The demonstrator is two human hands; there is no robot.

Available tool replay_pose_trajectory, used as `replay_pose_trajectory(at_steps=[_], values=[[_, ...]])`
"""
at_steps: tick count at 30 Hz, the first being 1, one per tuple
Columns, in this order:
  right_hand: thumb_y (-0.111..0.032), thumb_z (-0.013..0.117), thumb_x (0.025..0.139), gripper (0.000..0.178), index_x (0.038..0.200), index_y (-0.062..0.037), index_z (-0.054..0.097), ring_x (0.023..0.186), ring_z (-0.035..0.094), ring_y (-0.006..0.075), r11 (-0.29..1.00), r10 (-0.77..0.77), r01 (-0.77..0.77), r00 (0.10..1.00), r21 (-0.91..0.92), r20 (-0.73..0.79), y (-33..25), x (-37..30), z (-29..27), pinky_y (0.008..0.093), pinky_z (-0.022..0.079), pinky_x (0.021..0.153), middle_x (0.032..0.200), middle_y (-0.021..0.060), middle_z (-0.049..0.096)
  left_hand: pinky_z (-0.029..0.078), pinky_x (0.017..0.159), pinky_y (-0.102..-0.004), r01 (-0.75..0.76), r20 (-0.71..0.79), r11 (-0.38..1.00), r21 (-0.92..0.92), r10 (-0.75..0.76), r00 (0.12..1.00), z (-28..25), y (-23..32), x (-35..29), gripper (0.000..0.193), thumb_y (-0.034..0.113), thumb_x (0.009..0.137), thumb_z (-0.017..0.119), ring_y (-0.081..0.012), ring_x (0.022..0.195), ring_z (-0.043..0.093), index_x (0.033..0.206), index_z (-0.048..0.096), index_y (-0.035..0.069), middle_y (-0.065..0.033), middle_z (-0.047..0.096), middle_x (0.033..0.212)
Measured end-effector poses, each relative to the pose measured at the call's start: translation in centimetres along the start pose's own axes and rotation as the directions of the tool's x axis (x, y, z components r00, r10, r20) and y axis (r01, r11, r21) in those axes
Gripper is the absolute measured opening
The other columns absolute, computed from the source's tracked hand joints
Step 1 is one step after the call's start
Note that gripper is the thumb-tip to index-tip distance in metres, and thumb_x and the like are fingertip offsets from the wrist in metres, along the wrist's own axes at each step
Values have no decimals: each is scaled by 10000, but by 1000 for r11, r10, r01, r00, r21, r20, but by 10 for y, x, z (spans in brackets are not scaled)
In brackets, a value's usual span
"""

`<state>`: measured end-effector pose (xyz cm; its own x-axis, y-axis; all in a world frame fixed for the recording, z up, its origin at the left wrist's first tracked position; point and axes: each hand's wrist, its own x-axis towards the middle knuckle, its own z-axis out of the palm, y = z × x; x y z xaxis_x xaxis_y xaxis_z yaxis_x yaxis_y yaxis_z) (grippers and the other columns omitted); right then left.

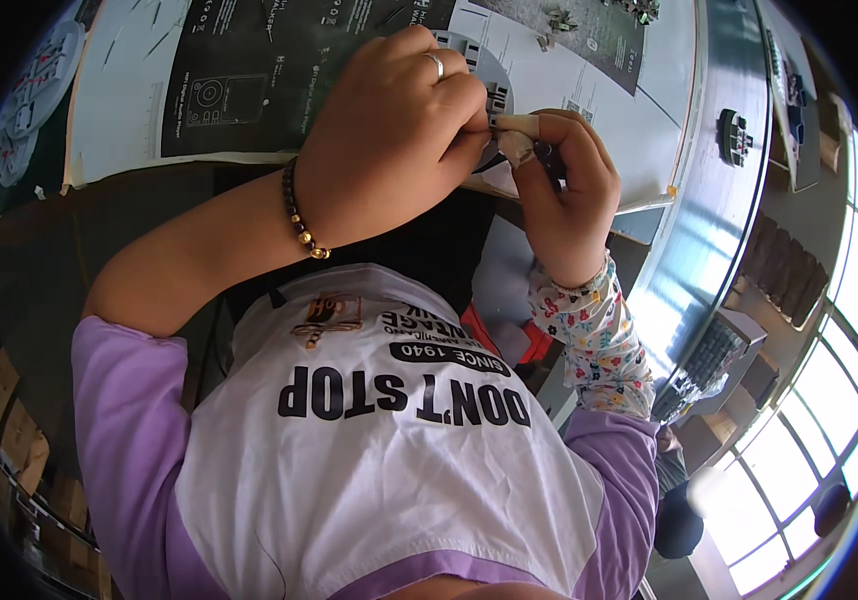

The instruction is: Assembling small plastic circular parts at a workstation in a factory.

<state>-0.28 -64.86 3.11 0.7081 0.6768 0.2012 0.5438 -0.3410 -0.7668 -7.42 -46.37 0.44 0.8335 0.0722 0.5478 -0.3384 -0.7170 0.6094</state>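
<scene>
My left hand (399, 140), with a ring and a beaded bracelet, reaches over the work sheet with thumb and forefinger pinched. My right hand (574, 195) meets it from the right, also in a pinch, with pale coverings on its thumb and forefinger tips. The fingertips of both hands come together at a small dark piece, too small and too hidden to name. Just behind them lies a round grey fixture (502, 72) with small dark blocky parts (496, 98) on it. My left hand hides much of the fixture.
Printed dark paper (224, 100) covers the table. Small metallic parts (561, 22) lie at the far side. Round grey trays (44, 85) with red pieces stand at far left. A small dark part (735, 138) sits on the right-hand bench, with a box of dark pieces (704, 375) nearer.
</scene>
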Motion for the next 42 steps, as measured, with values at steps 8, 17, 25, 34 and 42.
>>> replay_pose_trajectory(at_steps=[8, 17, 25, 34, 42], values=[[98, 632, 833, 171, 999, 57, 628, 722, 580, 124, 979, -154, 161, 986, -122, 69, 7, 1, -8, 231, 486, 628, 970, 101, 637, 479, 712, -374, -22, 38, 998, -57, 24, 999, -6, -2, 4, 182, 8, 699, 768, -255, 812, 569, 764, 611, 71, -31, 609, 800], [109, 621, 760, 250, 1001, 45, 626, 732, 626, 198, 946, -238, 266, 958, -187, 160, 4, 13, -10, 280, 527, 630, 977, 130, 635, 479, 707, -369, -1, 65, 1000, -22, 3, 998, -7, 0, 7, 181, 20, 690, 764, -256, 807, 568, 773, 611, 70, -35, 606, 803], [68, 668, 739, 410, 1148, 45, 648, 845, 672, 285, 728, -343, 454, 890, -514, 301, -23, 5, -14, 344, 567, 667, 1051, 147, 649, 461, 734, -395, -11, 44, 1000, 14, 11, 999, -5, -1, 2, 186, 50, 709, 770, -279, 838, 564, 782, 602, 80, -45, 594, 822], [37, 655, 774, 515, 1284, 84, 600, 943, 650, 282, 679, -213, 431, 890, -594, 402, -27, -11, -15, 350, 572, 680, 1226, 163, 605, 446, 788, -410, -22, 107, 999, 34, 19, 994, -7, 3, 2, 195, 78, 750, 779, -278, 909, 549, 819, 597, 96, -42, 588, 894], [73, 638, 782, 461, 1242, 78, 626, 915, 645, 255, 659, -185, 457, 868, -597, 461, -29, -4, -18, 326, 559, 694, 1206, 164, 615, 456, 787, -378, -40, 115, 974, -225, 68, 991, -27, -12, 8, 182, 109, 783, 793, -264, 943, 582, 894, 652, 85, -50, 633, 953]])
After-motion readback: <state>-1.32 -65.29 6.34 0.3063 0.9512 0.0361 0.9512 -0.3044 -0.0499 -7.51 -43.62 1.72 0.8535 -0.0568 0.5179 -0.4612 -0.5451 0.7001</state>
